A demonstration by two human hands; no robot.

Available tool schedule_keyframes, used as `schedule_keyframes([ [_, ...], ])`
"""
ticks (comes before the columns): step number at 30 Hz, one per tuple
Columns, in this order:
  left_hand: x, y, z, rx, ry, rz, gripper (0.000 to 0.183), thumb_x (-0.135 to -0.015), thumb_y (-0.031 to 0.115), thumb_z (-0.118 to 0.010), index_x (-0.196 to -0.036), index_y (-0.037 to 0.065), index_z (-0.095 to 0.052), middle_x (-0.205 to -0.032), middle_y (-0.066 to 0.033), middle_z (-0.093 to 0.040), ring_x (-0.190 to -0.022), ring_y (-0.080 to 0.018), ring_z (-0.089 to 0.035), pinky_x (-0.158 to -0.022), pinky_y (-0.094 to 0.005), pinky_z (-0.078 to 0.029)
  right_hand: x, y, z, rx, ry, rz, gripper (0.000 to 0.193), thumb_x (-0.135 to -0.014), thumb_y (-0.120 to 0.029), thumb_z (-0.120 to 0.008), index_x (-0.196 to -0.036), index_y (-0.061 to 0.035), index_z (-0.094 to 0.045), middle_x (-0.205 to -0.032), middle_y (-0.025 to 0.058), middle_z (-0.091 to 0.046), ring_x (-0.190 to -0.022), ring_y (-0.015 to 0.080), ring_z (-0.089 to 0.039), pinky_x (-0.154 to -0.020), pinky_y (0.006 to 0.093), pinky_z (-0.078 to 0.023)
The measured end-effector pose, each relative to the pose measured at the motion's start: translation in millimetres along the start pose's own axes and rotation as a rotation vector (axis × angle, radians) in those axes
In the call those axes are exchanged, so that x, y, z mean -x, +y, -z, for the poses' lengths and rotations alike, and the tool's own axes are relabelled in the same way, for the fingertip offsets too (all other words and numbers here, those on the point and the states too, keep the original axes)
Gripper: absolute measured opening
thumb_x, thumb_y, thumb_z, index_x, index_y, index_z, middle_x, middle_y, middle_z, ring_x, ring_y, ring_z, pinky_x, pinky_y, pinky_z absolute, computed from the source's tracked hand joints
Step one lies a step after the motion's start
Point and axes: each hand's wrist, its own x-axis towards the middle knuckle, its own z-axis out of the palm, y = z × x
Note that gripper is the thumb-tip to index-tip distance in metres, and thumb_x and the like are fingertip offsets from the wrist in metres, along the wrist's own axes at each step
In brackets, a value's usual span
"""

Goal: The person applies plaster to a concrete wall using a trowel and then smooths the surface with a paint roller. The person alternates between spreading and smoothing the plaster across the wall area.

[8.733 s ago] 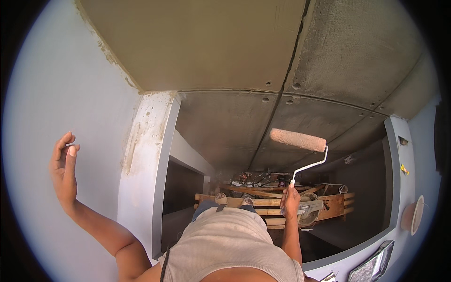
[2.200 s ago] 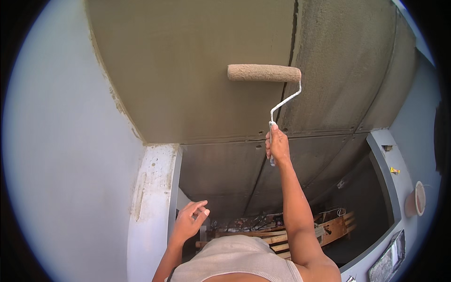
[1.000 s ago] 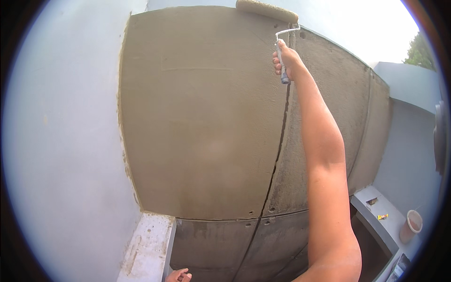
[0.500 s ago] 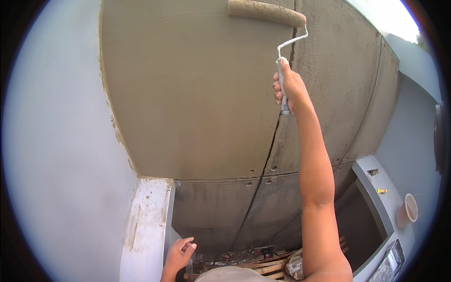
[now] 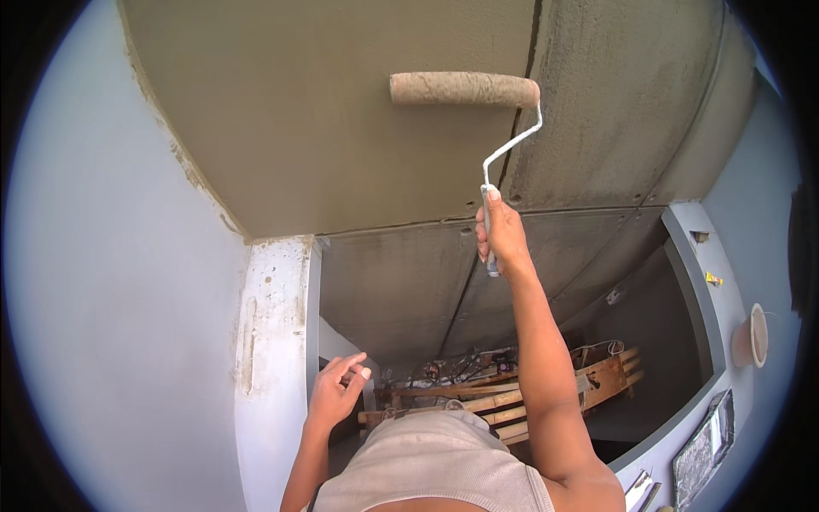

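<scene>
Right hand (image 5: 502, 235): clenched round the handle of a paint roller (image 5: 465, 89), thumb uppermost. Left hand (image 5: 339, 392): holding nothing, fingers loosely bent, near the white ledge (image 5: 275, 324) on the left.

Paint roller: long beige-brown sleeve on a bent white frame, raised before the grey-brown wall panels (image 5: 341, 154), across the dark vertical joint; whether the sleeve touched them I could not tell.

Markings: one small yellow packet (image 5: 714, 279) on the right-hand ledge (image 5: 723, 320); any print on it was too small to read.

Obscured: bamboo poles (image 5: 508, 416) below, partly covered by the person's pale top (image 5: 435, 448) and right arm; dark clutter (image 5: 444, 369) behind them, hard to sort; narrow tools (image 5: 638, 488), cut off by the lower edge.

Surroundings: pale bucket (image 5: 751, 339) beyond the packet; dark, paint-smeared tray (image 5: 704, 452) nearer; worn board (image 5: 607, 386) lying by the poles.
</scene>
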Motion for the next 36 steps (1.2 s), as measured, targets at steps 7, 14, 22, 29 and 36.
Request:
schedule_keyframes([
  [7, 7, -3, -4, 0.011, -0.037, 0.066, 0.032, -0.094, 0.015, -0.073, -0.122, -0.001, -0.07, -0.093, -0.0089, -0.067, -0.074, -0.0133, -0.063, -0.068, -0.027, -0.051, 24, 112, 3, 0.022, 0.009, -0.205, 0.061, -0.104, -0.065, -0.042, -0.089, -0.0064, -0.051, -0.058, 0.0008, -0.046, -0.039, 0.0121, -0.041, -0.036, 0.0297, -0.035],
  [14, 10, 1, -3, -0.003, -0.048, 0.093, 0.031, -0.095, 0.016, -0.073, -0.121, -0.001, -0.07, -0.092, -0.0082, -0.067, -0.075, -0.0131, -0.062, -0.067, -0.0272, -0.051, 39, 194, 12, 0.048, 0.018, -0.347, 0.062, -0.103, -0.065, -0.043, -0.086, -0.0063, -0.052, -0.055, 0.0017, -0.045, -0.036, 0.0135, -0.04, -0.034, 0.0311, -0.033],
  [22, 9, -7, -7, 0.004, -0.146, 0.13, 0.037, -0.096, 0.023, -0.073, -0.124, 0.001, -0.069, -0.096, -0.0067, -0.066, -0.076, -0.0128, -0.06, -0.071, -0.0276, -0.05, 68, 243, 9, 0.064, 0.042, -0.485, 0.06, -0.105, -0.059, -0.043, -0.077, -0.007, -0.05, -0.05, 0.0021, -0.042, -0.036, 0.0149, -0.041, -0.034, 0.0327, -0.033],
  [29, -51, -77, -87, 0.186, -0.323, 0.395, 0.072, -0.099, 0.051, -0.062, -0.151, 0.005, -0.042, -0.129, -0.0133, -0.055, -0.108, -0.0183, -0.058, -0.092, -0.0365, -0.051, 99, 240, -74, -0.006, -0.067, -0.399, 0.061, -0.104, -0.063, -0.043, -0.085, -0.0058, -0.053, -0.055, 0.0033, -0.046, -0.037, 0.0149, -0.042, -0.033, 0.0318, -0.034],
  [36, -126, -44, -104, 0.677, -0.323, 0.531, 0.067, -0.105, 0.06, -0.042, -0.145, 0.006, -0.043, -0.131, -0.0105, -0.054, -0.117, -0.0203, -0.056, -0.103, -0.0372, -0.045, 67, 222, -131, 0.302, 0.014, -0.159, 0.053, -0.106, -0.047, -0.047, -0.1, 0.0013, -0.067, -0.096, 0.0241, -0.073, -0.094, 0.0398, -0.071, -0.082, 0.0486, -0.052],
])
